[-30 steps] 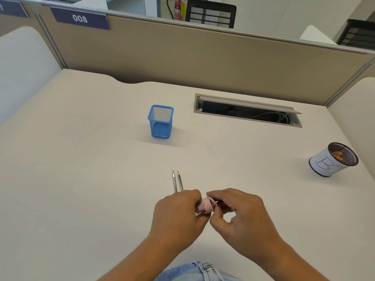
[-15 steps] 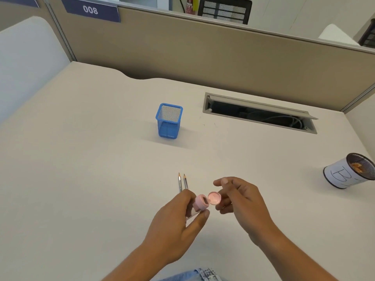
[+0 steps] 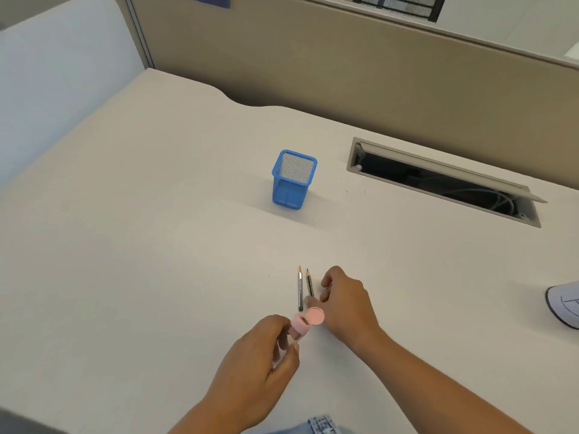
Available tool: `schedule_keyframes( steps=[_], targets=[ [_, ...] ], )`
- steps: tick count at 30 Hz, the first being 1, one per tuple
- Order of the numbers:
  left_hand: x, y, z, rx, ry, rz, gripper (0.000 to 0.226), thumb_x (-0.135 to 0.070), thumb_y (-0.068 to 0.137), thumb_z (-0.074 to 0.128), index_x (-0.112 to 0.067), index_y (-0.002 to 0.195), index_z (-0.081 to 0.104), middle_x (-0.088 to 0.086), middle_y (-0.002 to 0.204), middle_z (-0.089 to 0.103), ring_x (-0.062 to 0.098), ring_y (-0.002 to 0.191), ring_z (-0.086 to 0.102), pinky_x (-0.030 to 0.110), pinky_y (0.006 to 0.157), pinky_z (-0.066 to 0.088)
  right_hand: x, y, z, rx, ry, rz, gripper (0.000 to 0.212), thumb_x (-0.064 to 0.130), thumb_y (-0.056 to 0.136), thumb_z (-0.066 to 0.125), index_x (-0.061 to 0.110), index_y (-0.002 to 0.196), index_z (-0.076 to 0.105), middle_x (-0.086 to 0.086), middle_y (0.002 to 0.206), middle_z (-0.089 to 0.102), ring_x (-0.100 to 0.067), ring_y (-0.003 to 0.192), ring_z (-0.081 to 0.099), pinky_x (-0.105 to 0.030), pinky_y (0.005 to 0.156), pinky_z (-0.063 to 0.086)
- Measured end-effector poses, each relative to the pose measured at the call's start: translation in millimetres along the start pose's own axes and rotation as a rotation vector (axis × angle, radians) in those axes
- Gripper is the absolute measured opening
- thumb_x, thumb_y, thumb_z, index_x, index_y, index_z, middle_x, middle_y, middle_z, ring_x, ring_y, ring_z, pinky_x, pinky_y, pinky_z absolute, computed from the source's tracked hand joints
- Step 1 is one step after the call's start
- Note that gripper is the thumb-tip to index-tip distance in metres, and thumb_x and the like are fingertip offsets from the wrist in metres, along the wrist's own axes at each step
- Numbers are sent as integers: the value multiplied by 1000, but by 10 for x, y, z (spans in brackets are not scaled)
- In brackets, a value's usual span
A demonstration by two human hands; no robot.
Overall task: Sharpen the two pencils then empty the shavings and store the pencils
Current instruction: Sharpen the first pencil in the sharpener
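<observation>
Two pencils (image 3: 300, 288) lie side by side on the desk, tips pointing away from me. My left hand (image 3: 260, 368) holds a small pink sharpener (image 3: 300, 327) upright, its round lid (image 3: 315, 316) flipped open to the right. My right hand (image 3: 344, 300) rests low over the desk just right of the pencils, fingers apart, its fingertips at the right-hand pencil (image 3: 310, 283); I cannot tell if they grip it. A blue mesh pencil holder (image 3: 293, 180) stands further back. A white cup with a dark rim (image 3: 564, 303) sits at the right edge, cut off by the frame.
A cable slot with an open flap (image 3: 445, 180) is set into the desk at the back right. A beige partition (image 3: 344, 67) runs along the far edge. A white panel (image 3: 56, 76) closes the left side.
The sharpener's lid went from closed to flipped open. My right hand left the sharpener and moved forward to the pencils. The view shifted left, pushing the white cup to the frame edge.
</observation>
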State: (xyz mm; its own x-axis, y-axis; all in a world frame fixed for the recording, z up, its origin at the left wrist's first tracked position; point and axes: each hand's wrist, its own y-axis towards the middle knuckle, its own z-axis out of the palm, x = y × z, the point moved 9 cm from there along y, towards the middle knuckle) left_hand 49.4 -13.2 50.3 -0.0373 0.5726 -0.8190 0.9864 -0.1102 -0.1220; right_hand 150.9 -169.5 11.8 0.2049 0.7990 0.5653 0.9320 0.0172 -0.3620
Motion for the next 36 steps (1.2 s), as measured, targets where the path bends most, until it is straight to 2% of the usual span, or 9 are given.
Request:
schedule_keyframes(
  steps=[3,6,10,12,17,21,28,33,36],
  targets=[
    [35,0,-42,-14,-13,-16,18,-50,85,39,-38,95,47,-18,88,53,12,75,52,29,64,47,-39,22,-23,-31,-38,0,18,20,75,66,21,88,52,5,71,67,-20,68,65,-37,60,55],
    [27,21,-88,-25,-43,-34,23,-53,82,40,-38,98,49,-18,89,55,10,77,53,30,66,49,-132,-20,-196,-89,18,47,16,18,75,66,25,87,59,8,69,68,-14,67,64,-27,55,48],
    [-138,66,-151,-40,-3,42,21,-53,85,48,-40,102,49,-19,91,57,7,84,56,18,62,45,-201,-256,-654,-190,334,75,16,7,79,66,23,78,69,-4,73,71,-21,64,69,-33,64,54],
    [-256,79,-178,-43,10,81,22,-50,88,55,-42,107,49,-23,95,57,4,90,56,11,60,40,-185,-502,-880,-182,472,53,19,5,86,66,23,81,73,-5,73,73,-16,63,72,-35,69,59],
    [-553,81,-217,-46,11,198,22,-43,86,62,-44,106,51,-23,97,60,5,93,57,12,62,44,21,-1178,-1223,-133,661,-102,27,-1,90,64,22,88,78,-11,75,73,-15,60,66,-23,59,55],
    [-809,42,-233,-65,41,311,22,-45,83,61,-40,104,56,-23,96,60,2,89,58,16,71,46,82,-1514,-1308,-149,620,-177,30,-1,87,67,26,79,77,-10,72,72,-17,59,63,-23,58,54],
    [-1008,-118,-283,-99,35,393,22,-41,81,65,-35,102,63,-22,94,60,0,88,59,22,70,48,125,-1777,-1382,-262,477,-257,33,-2,82,71,30,76,76,6,70,71,-11,62,60,-17,58,48],
    [-1039,-194,-330,-113,43,397,23,-41,80,67,-34,102,64,-23,95,60,-1,89,59,20,69,48,134,-1851,-1384,-303,423,-289,33,-2,81,72,31,77,75,6,73,72,-15,65,60,-30,60,51],
    [-1041,-225,-351,-120,55,387,24,-39,79,71,-37,102,64,-24,96,59,0,88,59,21,64,47,163,-1858,-1371,-289,402,-317,33,-2,82,72,31,77,75,6,74,71,-16,66,61,-29,60,51]
  ],
)
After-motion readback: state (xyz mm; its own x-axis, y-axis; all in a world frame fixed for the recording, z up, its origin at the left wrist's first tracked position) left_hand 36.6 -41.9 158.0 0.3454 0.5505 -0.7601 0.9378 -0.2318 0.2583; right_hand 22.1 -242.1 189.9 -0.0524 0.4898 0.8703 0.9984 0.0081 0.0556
